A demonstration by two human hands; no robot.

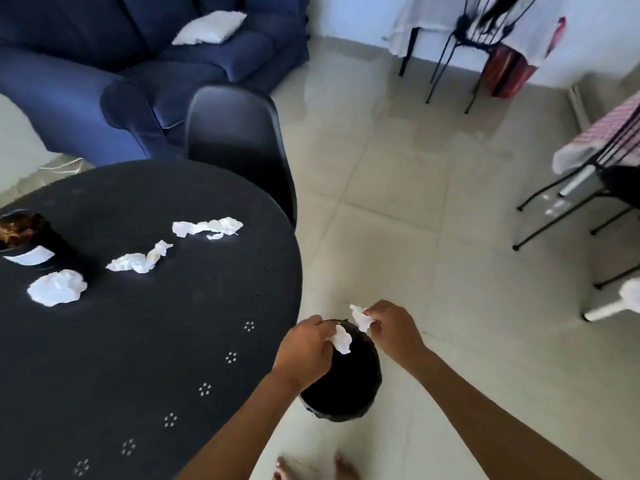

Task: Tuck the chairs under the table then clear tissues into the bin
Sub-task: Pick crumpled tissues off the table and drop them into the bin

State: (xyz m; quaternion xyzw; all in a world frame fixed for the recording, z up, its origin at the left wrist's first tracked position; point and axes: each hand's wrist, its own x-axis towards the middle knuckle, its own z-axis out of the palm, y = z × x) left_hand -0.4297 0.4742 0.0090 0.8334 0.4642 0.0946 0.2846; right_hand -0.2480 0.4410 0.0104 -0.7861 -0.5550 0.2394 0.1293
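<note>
Head view, taken from above a black bin (346, 382) standing on the tiled floor (398, 220) just beside the rim of a round black table (156, 341). The left hand (308, 348) is over the bin's mouth, fingers closed around a crumpled white tissue (342, 339) that protrudes from the fingertips. The right hand (391, 329) is at the far rim of the bin, pinching a second crumpled tissue (360, 317) between thumb and fingers. Three more tissues lie on the table, well away from the bin: a long twisted tissue (207, 227) toward the table's far side, a smaller twisted tissue (138, 259) nearer its middle, and a balled tissue (57, 287) to the left. A dark pot (24, 233) with brownish contents stands at the table's left edge. A black chair (239, 140) is at the table's far edge, its seat hidden beneath the top. Beyond the table is a blue sofa (121, 71) carrying a white cushion (209, 27).
</note>
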